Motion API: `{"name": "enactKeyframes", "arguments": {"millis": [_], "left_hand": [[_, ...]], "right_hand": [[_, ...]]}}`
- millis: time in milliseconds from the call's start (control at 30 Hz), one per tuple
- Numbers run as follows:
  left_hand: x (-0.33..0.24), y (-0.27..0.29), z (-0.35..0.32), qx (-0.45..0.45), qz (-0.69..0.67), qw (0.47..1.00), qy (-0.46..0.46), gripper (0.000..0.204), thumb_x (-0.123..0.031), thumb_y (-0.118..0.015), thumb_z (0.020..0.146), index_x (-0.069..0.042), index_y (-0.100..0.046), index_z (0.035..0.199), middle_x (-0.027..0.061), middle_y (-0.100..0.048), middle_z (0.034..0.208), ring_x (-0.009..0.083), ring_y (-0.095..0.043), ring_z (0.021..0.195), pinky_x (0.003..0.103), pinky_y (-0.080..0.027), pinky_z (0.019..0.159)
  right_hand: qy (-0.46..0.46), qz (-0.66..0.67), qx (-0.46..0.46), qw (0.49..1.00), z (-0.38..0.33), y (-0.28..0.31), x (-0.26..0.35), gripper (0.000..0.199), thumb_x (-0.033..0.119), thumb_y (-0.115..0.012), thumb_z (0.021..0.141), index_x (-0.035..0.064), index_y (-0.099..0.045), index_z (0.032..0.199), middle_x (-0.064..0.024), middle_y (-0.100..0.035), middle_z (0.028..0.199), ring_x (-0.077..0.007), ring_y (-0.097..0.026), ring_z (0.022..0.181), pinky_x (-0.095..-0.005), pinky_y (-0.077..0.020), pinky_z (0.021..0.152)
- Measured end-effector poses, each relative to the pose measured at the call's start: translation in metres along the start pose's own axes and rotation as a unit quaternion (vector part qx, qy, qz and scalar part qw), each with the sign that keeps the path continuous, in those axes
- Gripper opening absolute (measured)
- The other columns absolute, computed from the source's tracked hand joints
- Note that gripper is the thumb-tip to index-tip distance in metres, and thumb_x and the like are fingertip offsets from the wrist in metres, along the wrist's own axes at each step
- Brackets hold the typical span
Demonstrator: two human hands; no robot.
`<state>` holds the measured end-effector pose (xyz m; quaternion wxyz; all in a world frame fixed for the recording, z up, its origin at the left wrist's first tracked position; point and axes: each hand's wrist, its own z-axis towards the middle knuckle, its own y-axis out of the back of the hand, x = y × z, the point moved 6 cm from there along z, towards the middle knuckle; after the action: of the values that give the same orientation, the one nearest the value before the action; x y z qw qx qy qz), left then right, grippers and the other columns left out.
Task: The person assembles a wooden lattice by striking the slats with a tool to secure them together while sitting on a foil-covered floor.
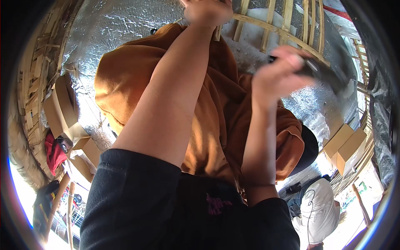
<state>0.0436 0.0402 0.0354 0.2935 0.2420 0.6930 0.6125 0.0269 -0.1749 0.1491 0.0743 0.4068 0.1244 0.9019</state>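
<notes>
A brown cloth garment (166, 54), thick and loosely folded, spreads beneath both my forearms. Across it my left arm reaches to the top edge, where my left hand (208, 12) is blurred and partly cut off; its fingers are mostly out of sight. My right hand (283, 77) is raised above the garment's right side, smeared by motion. Its thumb and fingers look partly apart, and a dark shape shows behind them. Whether the hand holds that shape, I cannot tell.
Wooden slats (287, 18) stand at the far right over silvery sheeting (121, 25). Open cardboard boxes lie at left (62, 104) and right (346, 146). Near the left box is red cloth (54, 154). A person in white (321, 208) is at the lower right.
</notes>
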Motion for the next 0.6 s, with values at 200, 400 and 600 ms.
{"name": "enactKeyframes", "arguments": {"millis": [200, 400, 600], "left_hand": [[0.013, -0.035, 0.013, -0.326, -0.089, 0.939, -0.065, 0.076, -0.052, -0.034, 0.103, -0.008, -0.015, 0.162, 0.0146, -0.017, 0.168, 0.0351, -0.013, 0.154, 0.059, -0.008, 0.124], [0.006, 0.003, -0.004, 0.011, 0.007, 1.0, 0.009, 0.079, -0.054, -0.035, 0.101, -0.007, -0.017, 0.162, 0.0166, -0.018, 0.167, 0.0362, -0.014, 0.154, 0.06, -0.009, 0.123], [0.005, -0.003, -0.001, 0.005, 0.005, 1.0, -0.004, 0.077, -0.055, -0.031, 0.103, -0.007, -0.015, 0.162, 0.0165, -0.014, 0.168, 0.0367, -0.01, 0.155, 0.06, -0.007, 0.123]], "right_hand": [[-0.214, -0.23, 0.292, 0.903, -0.06, -0.037, -0.056, 0.028, 0.019, -0.063, 0.096, -0.0025, -0.047, 0.105, -0.0302, -0.067, 0.075, -0.0504, -0.068, 0.075, -0.0563, -0.0531, 0.064], [-0.158, 0.013, 0.128, 0.979, 0.003, -0.023, 0.014, 0.028, 0.024, -0.06, 0.102, -0.0021, -0.051, 0.103, -0.0121, -0.064, 0.08, -0.0184, -0.063, 0.07, -0.0325, -0.0519, 0.064], [-0.045, 0.217, -0.008, 0.975, 0.028, -0.001, 0.052, 0.028, 0.013, -0.052, 0.104, -0.0064, -0.036, 0.117, -0.0123, -0.058, 0.08, -0.0166, -0.056, 0.069, -0.0333, -0.0509, 0.068]]}}
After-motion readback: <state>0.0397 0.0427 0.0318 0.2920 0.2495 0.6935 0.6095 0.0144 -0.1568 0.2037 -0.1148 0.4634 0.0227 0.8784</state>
